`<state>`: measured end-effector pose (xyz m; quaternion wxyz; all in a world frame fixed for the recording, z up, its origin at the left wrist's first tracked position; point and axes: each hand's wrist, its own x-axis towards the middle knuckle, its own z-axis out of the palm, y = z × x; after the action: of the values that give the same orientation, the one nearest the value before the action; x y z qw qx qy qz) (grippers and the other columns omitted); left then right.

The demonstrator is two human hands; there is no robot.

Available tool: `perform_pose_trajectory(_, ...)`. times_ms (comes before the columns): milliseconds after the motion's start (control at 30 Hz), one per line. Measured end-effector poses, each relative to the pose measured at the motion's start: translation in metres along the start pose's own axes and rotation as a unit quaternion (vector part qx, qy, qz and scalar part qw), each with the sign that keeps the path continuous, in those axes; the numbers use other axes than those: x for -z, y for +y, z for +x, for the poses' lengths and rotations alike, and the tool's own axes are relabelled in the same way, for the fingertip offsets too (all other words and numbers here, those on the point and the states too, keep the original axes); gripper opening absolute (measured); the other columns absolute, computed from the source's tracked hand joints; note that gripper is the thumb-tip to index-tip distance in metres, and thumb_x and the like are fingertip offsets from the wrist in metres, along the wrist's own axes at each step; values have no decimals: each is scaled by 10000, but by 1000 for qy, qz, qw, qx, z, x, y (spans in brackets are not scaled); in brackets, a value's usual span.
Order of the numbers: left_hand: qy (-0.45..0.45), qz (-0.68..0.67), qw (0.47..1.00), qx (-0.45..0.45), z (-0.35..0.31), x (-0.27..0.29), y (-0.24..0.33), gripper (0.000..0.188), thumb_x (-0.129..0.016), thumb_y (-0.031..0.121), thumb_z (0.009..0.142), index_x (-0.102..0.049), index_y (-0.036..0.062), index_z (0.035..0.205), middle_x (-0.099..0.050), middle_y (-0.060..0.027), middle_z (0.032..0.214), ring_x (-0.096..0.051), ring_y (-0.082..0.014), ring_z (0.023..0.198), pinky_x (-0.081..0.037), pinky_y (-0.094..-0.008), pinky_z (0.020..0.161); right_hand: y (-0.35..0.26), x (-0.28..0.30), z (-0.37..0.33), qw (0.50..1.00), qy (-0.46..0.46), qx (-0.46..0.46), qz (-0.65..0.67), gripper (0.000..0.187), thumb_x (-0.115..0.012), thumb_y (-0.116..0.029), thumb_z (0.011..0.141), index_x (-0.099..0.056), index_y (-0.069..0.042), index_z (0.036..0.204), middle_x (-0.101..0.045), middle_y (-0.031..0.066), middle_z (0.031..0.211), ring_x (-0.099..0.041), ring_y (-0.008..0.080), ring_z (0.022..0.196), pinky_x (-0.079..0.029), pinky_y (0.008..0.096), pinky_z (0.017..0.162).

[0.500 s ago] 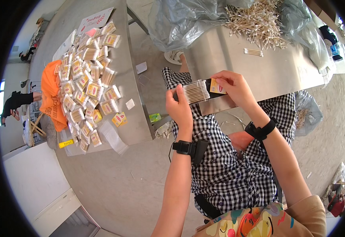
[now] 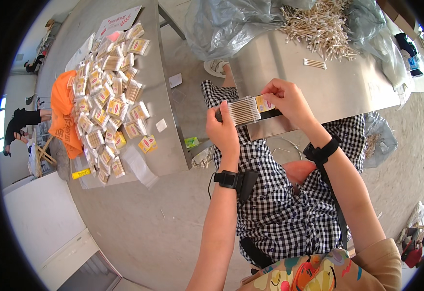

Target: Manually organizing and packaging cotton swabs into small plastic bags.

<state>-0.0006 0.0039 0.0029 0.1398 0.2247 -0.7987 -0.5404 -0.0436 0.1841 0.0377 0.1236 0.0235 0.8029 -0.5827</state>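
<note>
My left hand [image 2: 223, 131] is closed around a row of cotton swabs [image 2: 244, 112], its thumb lying over their near end. Beneath the swabs a flat black piece [image 2: 271, 115] shows, reaching toward the right. My right hand [image 2: 289, 101] pinches a small yellow printed card [image 2: 264, 103] against the swabs' right end, above the black piece. Both hands are over my lap at the edge of the metal table [image 2: 275, 63]. A few loose swabs [image 2: 314, 63] lie side by side on that table, beyond my right hand.
A big heap of loose swabs [image 2: 318, 26] sits between grey plastic bags [image 2: 231, 29] at the back. On the left table are many packed swab bundles [image 2: 106, 104], yellow cards [image 2: 148, 144], clear plastic sleeves [image 2: 138, 166], an orange bag [image 2: 65, 116] and a yellow tube [image 2: 81, 173].
The yellow card has moved left from the black piece and now meets the swabs' end. My right hand has shifted slightly up with it; my left keeps its grip.
</note>
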Motion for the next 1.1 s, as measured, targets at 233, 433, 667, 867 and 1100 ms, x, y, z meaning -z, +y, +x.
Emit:
perform_pose_trajectory(233,-4,9,1000,-4,1,0,-2,490,-621,446,990,-653,-39,928,-668,-84,775,-586,-164,699,-480,-326,673,1,-4,8,999,5,-2,-52,185,-760,-109,819,-661,17,913,-700,114,816,-674,210,760,-538,331,714)
perform_pose_trajectory(433,0,12,1000,-9,1,1,-3,489,-619,446,992,-648,-37,916,-664,-80,759,-583,-156,686,-476,-323,658,-5,-6,8,997,-5,-10,-78,196,-767,-113,812,-649,15,902,-687,119,800,-671,227,752,-535,341,700)
perform_pose_trajectory(667,-8,4,1000,1,1,1,0,485,-619,445,994,-649,-33,912,-653,-59,738,-567,-143,667,-466,-313,637,-2,-16,10,997,28,29,-61,233,-773,-104,800,-605,5,920,-665,115,776,-657,225,725,-531,344,684)
perform_pose_trajectory(867,-2,-4,1000,-9,2,0,-4,474,-621,439,995,-646,-25,900,-642,-55,723,-549,-135,653,-456,-312,623,-3,-24,10,996,56,29,-61,250,-778,-100,793,-585,2,915,-653,108,763,-652,221,726,-530,339,681)
perform_pose_trajectory(1100,2,-1,1000,-16,3,0,-6,455,-625,415,997,-642,-27,891,-642,-57,719,-550,-135,655,-458,-311,626,-8,-38,-3,999,39,-9,-27,235,-768,-101,804,-586,1,912,-665,97,779,-654,202,737,-533,329,685)
